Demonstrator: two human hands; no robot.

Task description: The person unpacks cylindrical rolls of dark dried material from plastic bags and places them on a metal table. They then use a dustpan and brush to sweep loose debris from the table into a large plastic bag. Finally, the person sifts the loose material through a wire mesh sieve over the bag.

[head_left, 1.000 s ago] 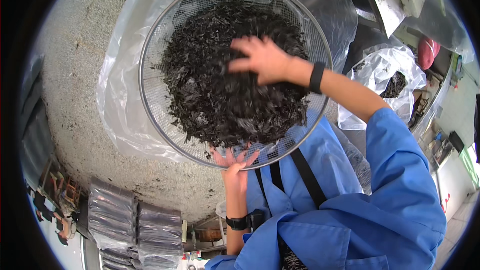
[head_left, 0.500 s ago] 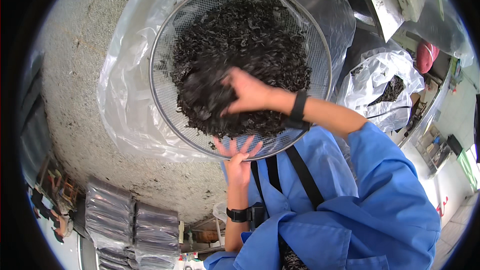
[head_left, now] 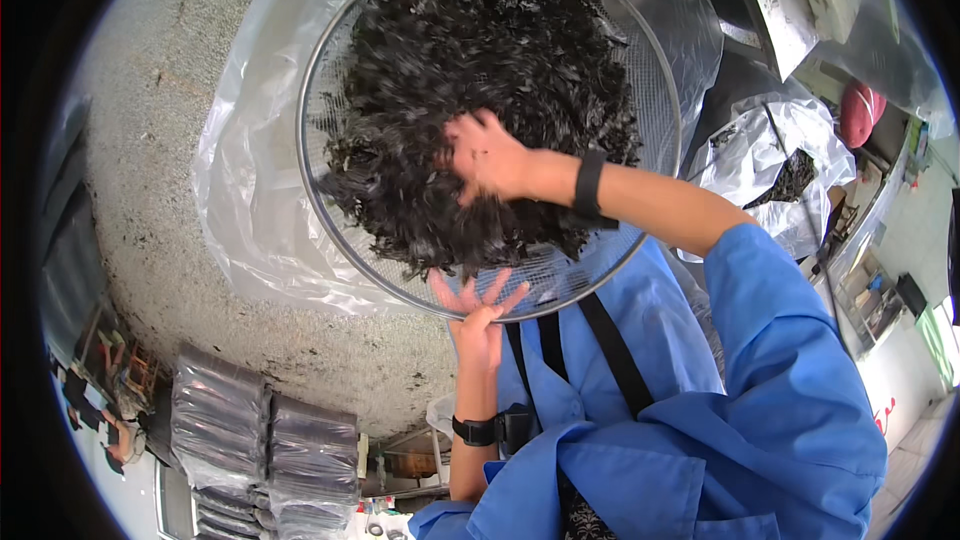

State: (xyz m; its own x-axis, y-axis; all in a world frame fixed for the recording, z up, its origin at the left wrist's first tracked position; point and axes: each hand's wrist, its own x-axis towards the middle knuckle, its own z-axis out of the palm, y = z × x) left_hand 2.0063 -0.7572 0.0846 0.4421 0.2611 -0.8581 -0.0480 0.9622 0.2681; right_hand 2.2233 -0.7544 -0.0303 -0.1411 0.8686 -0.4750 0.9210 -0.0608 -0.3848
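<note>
A round wire-mesh sieve (head_left: 655, 190) with a metal rim holds a heap of dark, dry, crinkled flakes (head_left: 500, 50); their exact kind I cannot make out. My left hand (head_left: 478, 320) grips the near rim, thumb above it and fingers spread under the mesh, visible through it. My right hand (head_left: 495, 158) reaches into the near middle of the heap with fingers apart, their tips partly buried among flakes. Motion blurs some of the flakes around it. A large clear plastic bag (head_left: 255, 200) lies beneath and around the sieve.
Another clear bag with dark flakes (head_left: 790, 178) stands to the right, near a pink-red bundle (head_left: 860, 112). Stacked filled plastic packs (head_left: 215, 420) sit at lower left. The rough grey floor (head_left: 150, 170) carries scattered dark bits. Another person (head_left: 118, 440) appears at the far left edge.
My right hand has shifted slightly through the flakes, and the heap now spreads wider and farther toward the far rim. The sieve has tilted or risen a little; my left hand keeps its grip.
</note>
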